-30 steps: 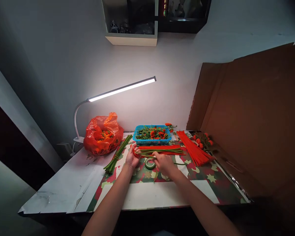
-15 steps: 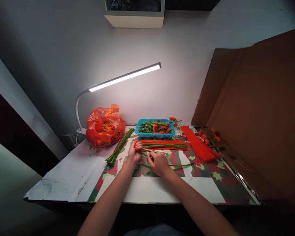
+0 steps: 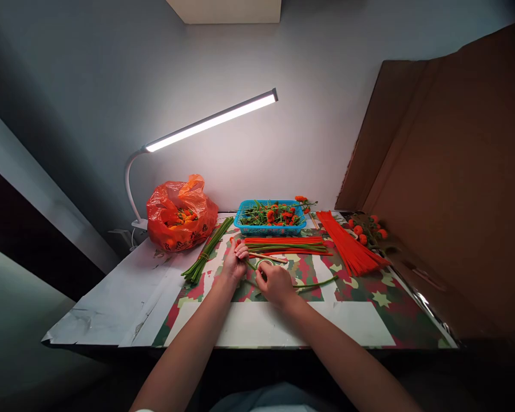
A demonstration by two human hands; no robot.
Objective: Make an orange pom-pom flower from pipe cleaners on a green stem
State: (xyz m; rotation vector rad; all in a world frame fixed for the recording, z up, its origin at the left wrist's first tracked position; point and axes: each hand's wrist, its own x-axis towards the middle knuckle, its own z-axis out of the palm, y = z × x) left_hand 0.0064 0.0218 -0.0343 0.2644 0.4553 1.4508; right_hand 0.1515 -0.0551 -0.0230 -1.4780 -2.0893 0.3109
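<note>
My left hand (image 3: 236,262) is closed around a small orange-red fuzzy piece (image 3: 232,241), whose tip shows above the fingers. My right hand (image 3: 275,283) pinches a green fuzzy stem (image 3: 315,284), which looks like a pipe cleaner. Part of this stem runs between the two hands, and its long end curves out to the right. Just behind my right fingers is a pale ring (image 3: 265,262), perhaps a tape roll, partly hidden. A thin wooden stick (image 3: 272,258) lies beyond the hands. Red and green pipe cleaners (image 3: 289,245) lie in a row behind it.
A blue basket (image 3: 269,230) holds orange flowers on green stems. To its left stand a red plastic bag (image 3: 178,232) of orange pieces and a green stem bundle (image 3: 206,254). Red pipe cleaners (image 3: 352,246) fan out at right, near orange flowers (image 3: 363,232). A lamp (image 3: 212,121) shines above.
The whole view has tilted down slightly, so the scene sits differently in the picture. Both hands keep their holds, with only slight finger movement; less of the orange-red piece shows at my left hand.
</note>
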